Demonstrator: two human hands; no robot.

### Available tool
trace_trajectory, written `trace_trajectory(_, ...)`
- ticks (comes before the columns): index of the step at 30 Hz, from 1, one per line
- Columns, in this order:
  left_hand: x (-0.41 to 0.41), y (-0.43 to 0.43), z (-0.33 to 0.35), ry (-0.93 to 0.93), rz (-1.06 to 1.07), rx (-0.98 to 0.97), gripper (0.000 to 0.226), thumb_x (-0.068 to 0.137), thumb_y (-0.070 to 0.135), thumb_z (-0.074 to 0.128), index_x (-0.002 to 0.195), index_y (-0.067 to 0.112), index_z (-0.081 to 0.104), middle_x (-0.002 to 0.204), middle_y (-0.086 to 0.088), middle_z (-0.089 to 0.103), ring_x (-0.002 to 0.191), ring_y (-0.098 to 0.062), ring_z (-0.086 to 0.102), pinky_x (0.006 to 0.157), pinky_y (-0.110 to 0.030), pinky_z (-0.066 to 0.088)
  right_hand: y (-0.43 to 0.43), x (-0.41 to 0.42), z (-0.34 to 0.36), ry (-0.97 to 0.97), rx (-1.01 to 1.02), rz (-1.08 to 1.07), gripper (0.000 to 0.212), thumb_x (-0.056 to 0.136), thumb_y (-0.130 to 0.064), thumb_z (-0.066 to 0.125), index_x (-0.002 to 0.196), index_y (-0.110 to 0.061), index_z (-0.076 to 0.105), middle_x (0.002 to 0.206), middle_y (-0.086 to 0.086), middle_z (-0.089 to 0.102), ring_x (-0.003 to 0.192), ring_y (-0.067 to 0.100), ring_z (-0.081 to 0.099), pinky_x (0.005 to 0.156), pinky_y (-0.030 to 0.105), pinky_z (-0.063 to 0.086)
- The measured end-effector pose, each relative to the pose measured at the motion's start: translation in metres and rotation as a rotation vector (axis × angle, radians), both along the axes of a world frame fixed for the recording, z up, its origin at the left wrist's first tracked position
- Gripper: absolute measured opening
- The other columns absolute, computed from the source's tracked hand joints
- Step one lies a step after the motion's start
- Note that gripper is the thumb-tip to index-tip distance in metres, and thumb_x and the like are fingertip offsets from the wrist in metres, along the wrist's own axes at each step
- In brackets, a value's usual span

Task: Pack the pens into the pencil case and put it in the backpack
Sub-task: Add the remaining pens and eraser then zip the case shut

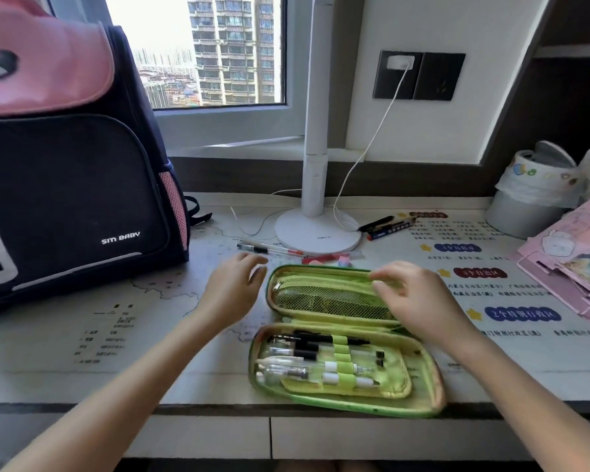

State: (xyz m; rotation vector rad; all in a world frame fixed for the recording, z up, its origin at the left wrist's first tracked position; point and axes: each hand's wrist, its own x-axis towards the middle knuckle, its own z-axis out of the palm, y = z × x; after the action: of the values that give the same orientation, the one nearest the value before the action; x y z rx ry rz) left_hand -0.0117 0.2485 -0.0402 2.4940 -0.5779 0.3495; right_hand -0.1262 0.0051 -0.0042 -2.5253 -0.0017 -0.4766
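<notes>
A green pencil case lies open flat near the desk's front edge, with several pens strapped in its near half and a mesh pocket in its far half. My right hand hovers over the far half's right end, fingers loosely curled, holding nothing. My left hand is just left of the case, fingers relaxed and empty. Loose pens lie beyond the case by the lamp base; more pens sit to the lamp's right. The dark backpack with a pink flap stands upright at the left.
A white desk lamp with its cable stands behind the case. A pink eraser lies near its base. A small lined bin and a pink book stand occupy the right side. A printed mat covers the desk.
</notes>
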Motion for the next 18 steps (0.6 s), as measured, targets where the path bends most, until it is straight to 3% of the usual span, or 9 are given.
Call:
trace_trajectory(4, 0.062, -0.01, -0.001, -0.14, -0.058, 0.218, 0.026, 0.092, 0.016, 0.049, 0.116, 0.014, 0.06, 0.12, -0.006, 0.06, 0.108, -0.026, 0.05, 0.091, -0.038, 0.042, -0.009, 0.052, 0.002, 0.039, -0.026, -0.086, 0.024, 0.09, -0.018, 0.053, 0.11, -0.012, 0.066, 0.11, 0.002, 0.068, 0.097, 0.011, 0.057, 0.082, 0.022, 0.041)
trace_trajectory(7, 0.101, -0.018, -0.006, -0.204, -0.142, 0.55, 0.035, 0.09, 0.012, 0.048, 0.125, 0.015, 0.051, 0.125, -0.004, 0.057, 0.115, -0.025, 0.047, 0.095, -0.036, 0.039, -0.018, 0.076, -0.006, 0.074, -0.021, -0.12, 0.024, 0.09, -0.018, 0.054, 0.11, -0.013, 0.066, 0.11, 0.003, 0.068, 0.098, 0.014, 0.06, 0.083, 0.024, 0.044)
trace_trajectory(12, 0.128, -0.028, -0.003, -0.189, -0.21, 0.94, 0.028, 0.088, 0.0, 0.041, 0.114, 0.005, 0.049, 0.111, -0.013, 0.055, 0.095, -0.03, 0.056, 0.07, -0.037, 0.045, -0.035, 0.093, -0.016, 0.109, -0.062, -0.114, 0.025, 0.09, -0.024, 0.054, 0.112, -0.018, 0.065, 0.111, -0.003, 0.067, 0.099, 0.008, 0.058, 0.085, 0.021, 0.044)
trace_trajectory(18, 0.133, -0.031, -0.001, -0.242, -0.272, 1.139, 0.027, 0.093, 0.003, 0.033, 0.117, 0.001, 0.045, 0.116, -0.016, 0.053, 0.102, -0.031, 0.053, 0.085, -0.04, 0.045, -0.046, 0.092, -0.024, 0.113, -0.059, -0.111, 0.025, 0.09, -0.024, 0.055, 0.112, -0.017, 0.065, 0.109, -0.003, 0.068, 0.098, 0.007, 0.059, 0.085, 0.022, 0.045)
